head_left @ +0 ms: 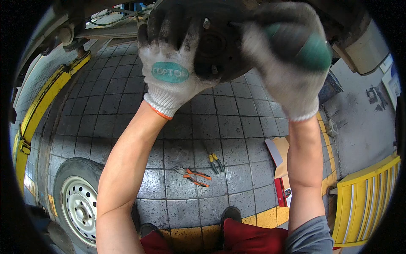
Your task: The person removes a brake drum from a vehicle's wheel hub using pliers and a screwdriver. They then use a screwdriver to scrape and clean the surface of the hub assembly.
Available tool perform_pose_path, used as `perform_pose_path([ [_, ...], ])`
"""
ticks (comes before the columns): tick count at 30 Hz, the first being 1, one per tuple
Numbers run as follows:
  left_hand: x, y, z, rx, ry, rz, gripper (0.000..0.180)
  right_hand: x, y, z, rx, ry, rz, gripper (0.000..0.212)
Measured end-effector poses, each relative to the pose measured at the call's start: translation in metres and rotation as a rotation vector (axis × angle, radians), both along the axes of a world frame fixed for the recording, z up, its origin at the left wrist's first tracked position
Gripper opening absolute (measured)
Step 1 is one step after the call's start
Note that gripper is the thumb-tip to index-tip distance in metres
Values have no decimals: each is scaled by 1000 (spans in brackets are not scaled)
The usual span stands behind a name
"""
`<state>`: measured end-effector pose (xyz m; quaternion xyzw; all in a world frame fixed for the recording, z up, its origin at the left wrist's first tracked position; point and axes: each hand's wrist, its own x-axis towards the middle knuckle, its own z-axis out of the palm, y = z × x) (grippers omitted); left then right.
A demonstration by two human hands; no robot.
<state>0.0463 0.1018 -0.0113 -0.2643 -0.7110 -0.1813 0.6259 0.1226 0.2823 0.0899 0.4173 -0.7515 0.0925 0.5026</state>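
Observation:
Overhead is a dark, round brake drum or hub (213, 44) with studs standing out of its face. My left hand (169, 55), in a white work glove with blackened fingers, lies against its left side with the fingers stretched out and spread. On the right, my right hand (287, 59), gloved the same way, is smeared by motion. It is closed beside the hub, and a thin dark shaft (236, 24) shows at its left edge, pointing at the hub face. Glove and blur hide the rest of what it holds.
Pliers with orange handles (196, 177) and yellow-handled pliers (215, 163) lie on the tiled floor (182, 146). A wheel (78, 203) stands at lower left, a yellow lift arm (42, 110) at far left. An opened red box (279, 169) and yellow slatted cabinet (366, 203) are right.

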Motion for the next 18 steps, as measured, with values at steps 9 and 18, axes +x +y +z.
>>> perform_pose_path([
  [9,2,-5,-3,5,-24,77,110,2,11,-34,-201,-58,190,33],
  [18,-2,-8,-8,-59,-26,46,111,-16,29,-46,-36,20,195,46],
])
